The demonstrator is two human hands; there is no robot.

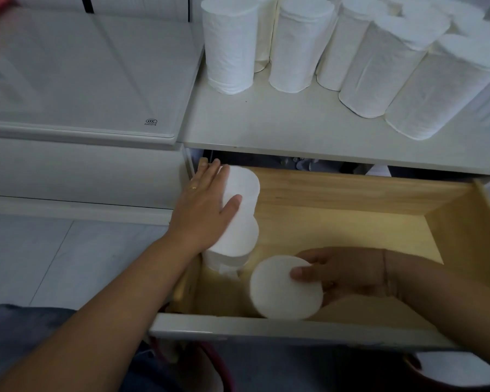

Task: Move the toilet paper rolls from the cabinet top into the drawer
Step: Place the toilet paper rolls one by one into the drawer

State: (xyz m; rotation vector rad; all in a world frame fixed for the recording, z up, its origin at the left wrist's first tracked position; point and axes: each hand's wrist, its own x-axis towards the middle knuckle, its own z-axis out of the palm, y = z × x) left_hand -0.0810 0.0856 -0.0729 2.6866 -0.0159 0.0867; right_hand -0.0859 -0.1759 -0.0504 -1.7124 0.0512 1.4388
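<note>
Several white toilet paper rolls [294, 43] stand upright on the white cabinet top [266, 123]. Below it the wooden drawer [337, 210] is pulled open. Against its left wall stand three rolls in a row; my left hand [207, 205] lies flat on the tops of the far roll [245, 185] and the middle roll [238, 236], fingers spread. A third roll [224, 261] stands nearest me in that row. My right hand [343, 273] grips another upright roll [283, 287] by its side near the drawer's front.
A white appliance with a flat lid [82, 80] stands left of the cabinet. The drawer's white front panel [266, 329] is close to me. The right half of the drawer floor is bare wood. Grey floor tiles [54, 258] lie at the left.
</note>
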